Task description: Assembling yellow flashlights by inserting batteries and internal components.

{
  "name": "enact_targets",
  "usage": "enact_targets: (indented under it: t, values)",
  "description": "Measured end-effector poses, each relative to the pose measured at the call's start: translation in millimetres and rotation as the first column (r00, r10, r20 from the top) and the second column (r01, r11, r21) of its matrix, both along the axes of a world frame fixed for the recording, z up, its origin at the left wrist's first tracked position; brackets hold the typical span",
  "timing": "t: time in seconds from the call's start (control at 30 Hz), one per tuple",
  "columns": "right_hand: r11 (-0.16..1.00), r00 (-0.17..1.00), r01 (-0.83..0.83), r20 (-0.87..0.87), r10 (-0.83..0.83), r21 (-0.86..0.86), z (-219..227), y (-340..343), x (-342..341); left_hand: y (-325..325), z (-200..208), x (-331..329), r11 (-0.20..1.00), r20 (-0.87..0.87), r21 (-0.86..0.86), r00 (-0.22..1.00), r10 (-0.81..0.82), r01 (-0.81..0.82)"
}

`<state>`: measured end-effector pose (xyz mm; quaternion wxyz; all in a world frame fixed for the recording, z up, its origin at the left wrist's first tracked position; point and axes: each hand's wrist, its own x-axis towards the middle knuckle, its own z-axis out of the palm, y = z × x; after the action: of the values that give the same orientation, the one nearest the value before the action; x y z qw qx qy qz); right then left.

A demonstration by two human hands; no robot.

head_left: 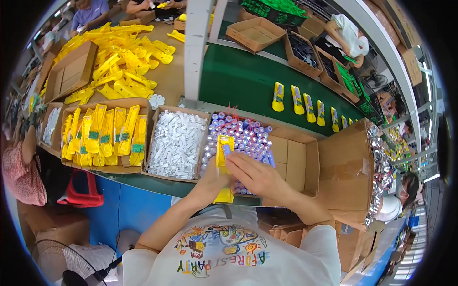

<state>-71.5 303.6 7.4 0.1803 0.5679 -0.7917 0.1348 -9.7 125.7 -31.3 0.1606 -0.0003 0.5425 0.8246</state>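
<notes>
At the bench edge, head view: left hand clasps the yellow housing, long axis upright, over the box of cells. Right hand, nearer, pinches a blue cell against its top.

The yellow plastic casing was long and flat. It stood almost upright over the front edge of a cardboard box, with its top end over the batteries and its bottom end hanging below the box rim. A small blue battery sat against its upper part. The battery was a short round tube, and it lay tilted on the yellow piece.
</notes>
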Motion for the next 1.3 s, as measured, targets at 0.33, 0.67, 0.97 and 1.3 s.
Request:
enact_targets:
  t: [0.33,0.67,0.97,1.3]
  values:
    - [0.981,0.982,-0.186,-0.014,0.186,0.049,-11,-67,0,-51,-8,22,0.94,0.131,0.312,0.987,0.098,-0.135]
    - [0.996,0.268,-0.049,0.959,0.089,-0.079,-18,-84,-31,-57,-6,61,0.872,-0.035,-0.49,0.999,-0.04,0.018]
    - [0.982,0.06,-0.165,0.993,0.102,-0.091,-18,-128,-44,-58,-19,65,0.855,-0.119,-0.452,0.967,0.226,-0.256]
    - [0.917,0.91,-0.398,0.123,0.397,-0.018,-65,-173,-111,-100,-23,57,0.785,-0.002,0.114,0.79,0.613,-0.609]
